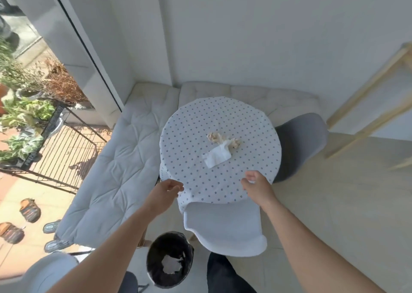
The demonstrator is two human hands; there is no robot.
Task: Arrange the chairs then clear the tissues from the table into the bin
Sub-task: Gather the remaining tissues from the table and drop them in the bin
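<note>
A round table (189,123) with a dotted white cloth stands in the middle of the view. On it lie a flat white tissue (215,156) and two crumpled tissues (213,136), (235,143) just behind it. A white chair (225,228) is tucked under the near edge, and a grey chair (298,143) is at the right. A black bin (169,261) with white paper inside sits on the floor near my feet. My left hand (166,190) hovers at the table's near left edge, fingers loosely curled and empty. My right hand (258,184) is over the near right edge, open and empty.
A white cushioned bench (116,165) wraps the corner to the left of and behind the table. A wooden frame (365,114) leans at the right wall. A glass door at the left shows a terrace with plants, a wire rack (64,154) and shoes.
</note>
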